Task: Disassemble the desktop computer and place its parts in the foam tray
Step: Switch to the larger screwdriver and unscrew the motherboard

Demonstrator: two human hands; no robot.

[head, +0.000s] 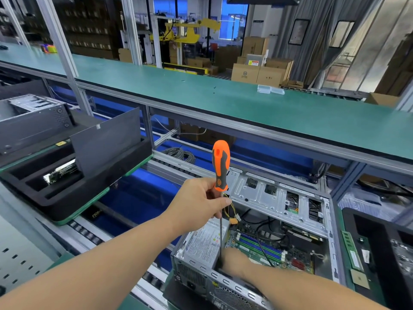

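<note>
The open desktop case [225,281] lies on the conveyor at the bottom centre. Inside are a silver power supply [206,243] and the green motherboard [290,258]. The metal drive cage [274,198] stands hinged up behind them. An orange-handled screwdriver [220,164] stands upright with its tip down beside the power supply. My left hand [196,203] pinches it just under the handle. My right hand [235,262] reaches into the case at the screwdriver's tip, and its fingers are blurred and hidden. A black foam tray [55,203] sits on the left.
The left tray holds an upright dark side panel [107,139] and a circuit card [60,172]; another computer case [29,117] stands behind it. A second foam tray [380,238] at right carries a RAM stick [353,251] and a chip [359,278]. A green shelf [223,97] runs overhead.
</note>
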